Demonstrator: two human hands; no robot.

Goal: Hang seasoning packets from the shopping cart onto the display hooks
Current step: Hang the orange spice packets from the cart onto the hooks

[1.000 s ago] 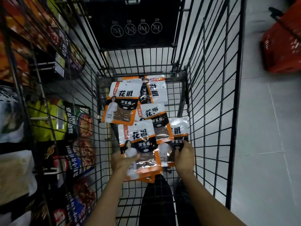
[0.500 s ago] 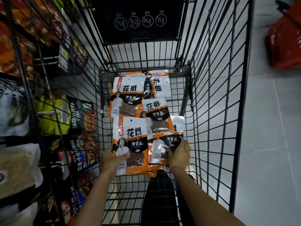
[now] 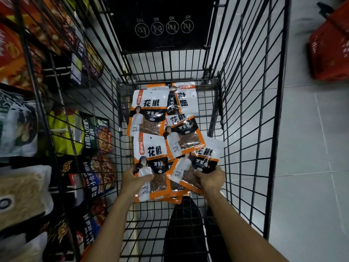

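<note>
Single head view looks steeply down into the shopping cart (image 3: 245, 110), close above both forearms.

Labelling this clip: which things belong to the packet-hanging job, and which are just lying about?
Job: seasoning packets, shopping cart, left hand gripping one packet, right hand gripping another.
Lying about: red basket on the floor, shelf goods beside the cart.

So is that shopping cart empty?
Not empty. Several seasoning packets lie inside the shopping cart; the left hand and right hand both grip packets.
</note>
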